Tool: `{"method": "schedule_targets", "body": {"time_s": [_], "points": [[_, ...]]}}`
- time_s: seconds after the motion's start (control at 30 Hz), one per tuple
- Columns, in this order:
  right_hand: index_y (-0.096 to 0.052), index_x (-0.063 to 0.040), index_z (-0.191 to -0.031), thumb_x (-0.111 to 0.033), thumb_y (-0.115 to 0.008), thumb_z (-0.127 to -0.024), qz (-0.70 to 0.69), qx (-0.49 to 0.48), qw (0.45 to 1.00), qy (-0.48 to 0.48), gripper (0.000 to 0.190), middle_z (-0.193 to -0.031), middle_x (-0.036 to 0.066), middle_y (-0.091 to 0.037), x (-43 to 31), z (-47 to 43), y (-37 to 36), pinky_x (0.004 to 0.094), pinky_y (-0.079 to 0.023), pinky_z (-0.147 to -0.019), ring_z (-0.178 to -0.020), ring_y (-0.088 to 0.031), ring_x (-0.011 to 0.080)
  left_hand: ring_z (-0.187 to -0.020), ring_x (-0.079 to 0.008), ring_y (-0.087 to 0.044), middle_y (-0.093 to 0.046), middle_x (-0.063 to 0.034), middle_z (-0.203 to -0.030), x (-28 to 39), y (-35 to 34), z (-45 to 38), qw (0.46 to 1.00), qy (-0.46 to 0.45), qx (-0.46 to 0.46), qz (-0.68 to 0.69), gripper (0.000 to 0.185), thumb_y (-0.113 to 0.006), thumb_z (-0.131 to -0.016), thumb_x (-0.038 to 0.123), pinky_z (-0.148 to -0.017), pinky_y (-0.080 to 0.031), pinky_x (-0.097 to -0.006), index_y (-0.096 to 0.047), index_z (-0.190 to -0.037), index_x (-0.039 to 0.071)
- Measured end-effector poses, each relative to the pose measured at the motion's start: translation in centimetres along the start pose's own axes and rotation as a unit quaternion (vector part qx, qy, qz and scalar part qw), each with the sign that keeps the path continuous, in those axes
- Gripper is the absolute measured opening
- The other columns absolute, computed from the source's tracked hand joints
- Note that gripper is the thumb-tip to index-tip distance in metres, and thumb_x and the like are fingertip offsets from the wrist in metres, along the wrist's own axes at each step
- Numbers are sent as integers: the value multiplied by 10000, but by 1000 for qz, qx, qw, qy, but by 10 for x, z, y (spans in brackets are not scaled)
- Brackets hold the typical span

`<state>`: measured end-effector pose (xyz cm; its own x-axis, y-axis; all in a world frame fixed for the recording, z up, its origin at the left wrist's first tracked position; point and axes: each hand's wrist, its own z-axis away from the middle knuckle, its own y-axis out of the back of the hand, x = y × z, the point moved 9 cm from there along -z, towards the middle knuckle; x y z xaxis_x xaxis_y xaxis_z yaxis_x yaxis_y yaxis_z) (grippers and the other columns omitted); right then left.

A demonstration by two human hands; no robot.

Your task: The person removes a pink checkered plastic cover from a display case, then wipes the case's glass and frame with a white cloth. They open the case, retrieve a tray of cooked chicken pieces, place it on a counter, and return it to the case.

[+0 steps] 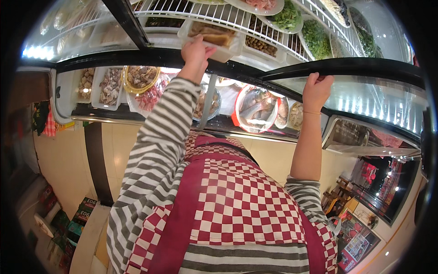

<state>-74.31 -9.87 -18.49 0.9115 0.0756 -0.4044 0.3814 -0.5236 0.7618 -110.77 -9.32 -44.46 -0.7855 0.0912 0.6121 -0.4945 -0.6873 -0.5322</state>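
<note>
My left hand (pixel 196 54) pinches the front rim of a white plastic tub (pixel 230 50) holding brown food strips (pixel 214 33). The tub sits below a white wire shelf (pixel 205 13) in a glass-fronted display fridge, its front corner over the black frame (pixel 164 56). My right hand (pixel 316 90) grips the black edge of a glass door panel (pixel 369 99), fingers curled over its rim. Right of the tub stands a container of small brown round items (pixel 261 46). Plates of leafy greens (pixel 316 39) and of pink meat (pixel 261 4) rest on the wire shelf.
In the lower case are a red-rimmed bowl of whole fish (pixel 258 106), a yellow basket (pixel 141 89) of food under plastic film and a tray of pale pieces (pixel 110 85). Stacked boxes (pixel 84 210) stand at the lower left. A fan (pixel 372 222) is at the right.
</note>
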Motion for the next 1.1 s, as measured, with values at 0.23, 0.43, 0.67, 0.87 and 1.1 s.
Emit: {"method": "schedule_targets", "body": {"time_s": [0.23, 0.43, 0.67, 0.87, 1.1], "points": [[-534, 24, -1075, -123, -572, -962, -189, -53, 976, -91, 189, -925, 123, -678, 25, 25, -13, 338, -530, -722, -778, -725, 202, -628, -230, -637, -614, -151, -858, -14, 45, 74, 998, 24, 51, -22, 277, -644, -942, 189, -588, -612, -354, -528, -1016, -52], [-497, 43, -1203, -28, -571, -918, -231, -19, 970, -67, 303, -1082, 128, -641, 19, 40, -17, 275, -534, -685, -783, -733, 192, -699, -214, -623, -576, -111, -833, 5, 23, 76, 999, -10, 2, -53, 184, -621, -944, 118, -702, -625, -350, -510, -956, -29], [-461, 56, -1272, -13, -589, -904, -228, -59, 969, -71, 396, -1187, 130, -591, 14, 42, -15, 264, -530, -714, -806, -731, 197, -665, -197, -598, -559, -106, -813, 8, 21, 73, 999, 23, -19, 31, 191, -624, -923, 99, -690, -623, -342, -531, -1015, -39], [-439, 56, -1276, 1, -594, -887, -277, -64, 955, -86, 422, -1228, 150, -570, 18, 44, -21, 270, -535, -692, -792, -731, 203, -700, -254, -604, -564, -158, -888, -29, 66, 42, 989, 136, 32, -40, 275, -628, -878, 80, -647, -623, -370, -514, -1088, -55], [-445, 75, -1242, -2, -618, -867, -272, -57, 957, -85, 420, -1199, 167, -564, 21, 41, -23, 274, -535, -692, -776, -727, 213, -736, -324, -636, -603, -215, -952, -81, 103, 47, 971, 235, 2, -47, 247, -580, -879, 56, -649, -626, -391, -504, -1096, -36]]}}
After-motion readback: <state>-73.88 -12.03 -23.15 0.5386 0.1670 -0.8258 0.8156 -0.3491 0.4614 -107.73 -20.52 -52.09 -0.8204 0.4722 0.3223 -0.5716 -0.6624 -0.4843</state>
